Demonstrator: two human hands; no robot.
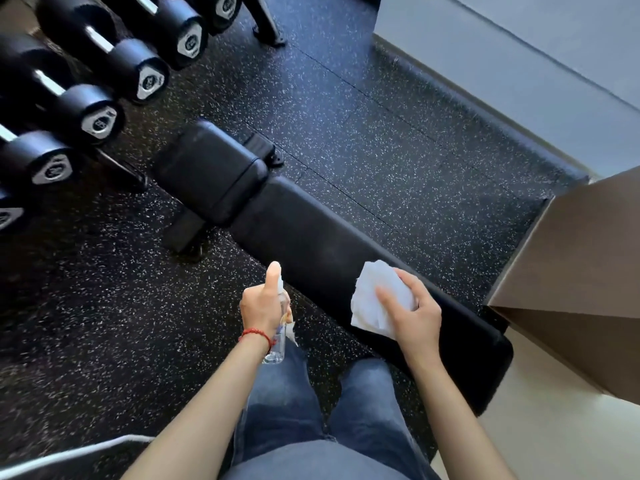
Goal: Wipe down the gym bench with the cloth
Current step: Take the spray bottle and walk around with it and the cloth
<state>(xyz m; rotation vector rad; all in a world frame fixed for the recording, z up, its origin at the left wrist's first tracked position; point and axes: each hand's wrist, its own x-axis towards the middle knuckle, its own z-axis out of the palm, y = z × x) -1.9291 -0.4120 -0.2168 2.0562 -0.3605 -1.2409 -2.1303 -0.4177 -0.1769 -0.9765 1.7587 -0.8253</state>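
Where the speckled rubber floor [381, 140] meets the far left, a row of black dumbbells [100, 123] sits on a rack, their grey end caps facing the camera. Just right of them the black padded bench [311, 244] runs diagonally from its raised seat pad near the dumbbells down toward the person's legs in blue jeans [287, 403]. The left hand [263, 306], with a red beaded bracelet [256, 333] at the wrist, grips a clear spray bottle [278, 344] upright beside the bench's near edge; its fingers are wrapped tight around the bottle's neck and the thumb rests on the nozzle top. Further right, the right hand [412, 313] holds a crumpled white cloth [374, 299] over the bench's lower pad, fingers closed on the cloth with the thumb across its top; whether the cloth touches the pad cannot be told. At the far right stands a brown cardboard box [581, 271], beside the bench's end.
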